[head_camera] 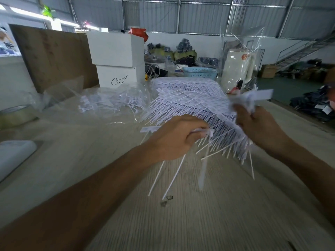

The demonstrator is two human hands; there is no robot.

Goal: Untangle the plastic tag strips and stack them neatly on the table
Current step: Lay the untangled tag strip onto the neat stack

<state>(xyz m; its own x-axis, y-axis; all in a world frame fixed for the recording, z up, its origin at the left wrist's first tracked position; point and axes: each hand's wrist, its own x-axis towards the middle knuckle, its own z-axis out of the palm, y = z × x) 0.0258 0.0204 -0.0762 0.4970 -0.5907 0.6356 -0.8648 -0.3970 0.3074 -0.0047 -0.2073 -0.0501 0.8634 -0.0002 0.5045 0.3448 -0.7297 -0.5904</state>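
Tag strips (190, 98) heaped on wooden table (217, 214), warehouse interior

Both bare forearms reaching forward from the lower corners of the view. Left hand (174, 136) knuckles up, fingers curled under in a grip. Right hand (257, 125) raised a little higher and farther out, back toward the camera, fingers pinched closed near the top, blurred.
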